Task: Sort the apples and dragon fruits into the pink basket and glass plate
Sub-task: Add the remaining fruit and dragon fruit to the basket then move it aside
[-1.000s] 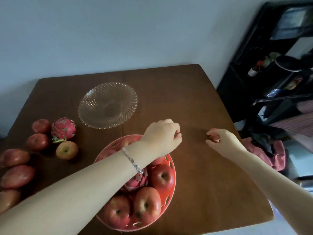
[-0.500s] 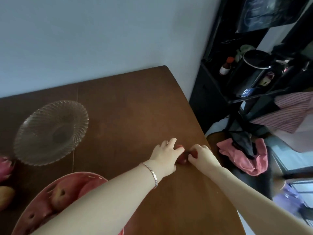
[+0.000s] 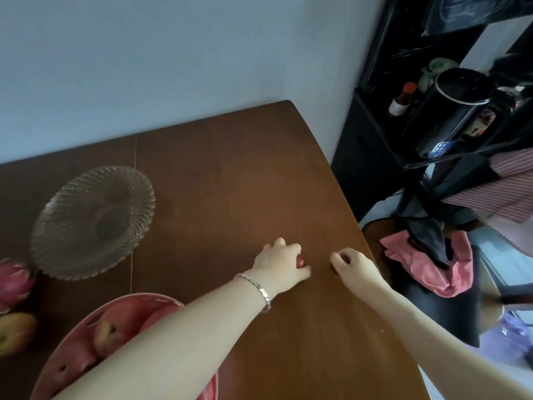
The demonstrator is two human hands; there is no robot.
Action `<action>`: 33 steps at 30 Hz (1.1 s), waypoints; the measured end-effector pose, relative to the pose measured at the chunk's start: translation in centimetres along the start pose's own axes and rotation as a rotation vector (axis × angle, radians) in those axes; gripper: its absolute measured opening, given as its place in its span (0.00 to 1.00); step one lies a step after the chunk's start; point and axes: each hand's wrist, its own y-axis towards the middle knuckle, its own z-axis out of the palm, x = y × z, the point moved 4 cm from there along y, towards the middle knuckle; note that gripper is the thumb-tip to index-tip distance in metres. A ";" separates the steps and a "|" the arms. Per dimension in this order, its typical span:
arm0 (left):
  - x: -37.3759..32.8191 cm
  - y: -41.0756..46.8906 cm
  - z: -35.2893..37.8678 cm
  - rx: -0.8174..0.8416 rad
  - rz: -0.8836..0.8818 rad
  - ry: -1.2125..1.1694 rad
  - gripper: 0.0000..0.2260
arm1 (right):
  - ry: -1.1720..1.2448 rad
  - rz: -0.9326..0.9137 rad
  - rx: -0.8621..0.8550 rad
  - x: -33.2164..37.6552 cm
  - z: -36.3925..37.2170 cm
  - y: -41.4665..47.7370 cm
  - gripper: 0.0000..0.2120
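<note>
My left hand [image 3: 281, 262] rests on the brown table [image 3: 230, 174] near its right edge, fingers closed around a small red object [image 3: 300, 261] that is mostly hidden. My right hand [image 3: 356, 267] sits just right of it, apart, fingers curled with nothing visible in them. The pink basket [image 3: 150, 297] at the bottom left holds several red apples [image 3: 114, 327], partly covered by my left forearm. The glass plate [image 3: 92, 220] stands bare at the left. A dragon fruit [image 3: 14, 280] and a yellowish apple [image 3: 14, 333] lie at the left edge.
The table's right edge runs close past my right hand. Beyond it stands a stool with pink and black cloth [image 3: 429, 261]. A black shelf unit [image 3: 461, 111] with a kettle and bottles stands at the right. The wall is behind the table.
The view swung right. My hands met over the small red object, which passed from my right hand to my left; the hands have since drawn apart.
</note>
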 end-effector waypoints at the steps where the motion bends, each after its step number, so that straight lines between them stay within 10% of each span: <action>1: 0.6 -1.3 -1.1 0.012 -0.073 -0.127 0.17 | -0.010 -0.007 0.025 0.9 0.4 -0.6 0.13; 7: 6.1 -11.0 -6.8 -0.134 -0.130 -0.661 0.14 | -0.109 -0.161 0.112 7.3 3.6 -5.2 0.15; 15: 15.2 -24.1 -6.3 -0.600 -0.243 -0.647 0.17 | -0.099 -0.601 0.156 15.8 11.6 -16.1 0.10; 27: 21.2 -27.8 -3.9 -0.682 -0.275 -0.720 0.15 | -0.610 -0.835 0.060 17.3 20.1 -18.8 0.23; 33: 20.9 -27.7 -3.6 -0.614 -0.215 -0.770 0.15 | -0.255 -0.885 0.027 17.9 18.3 -20.7 0.26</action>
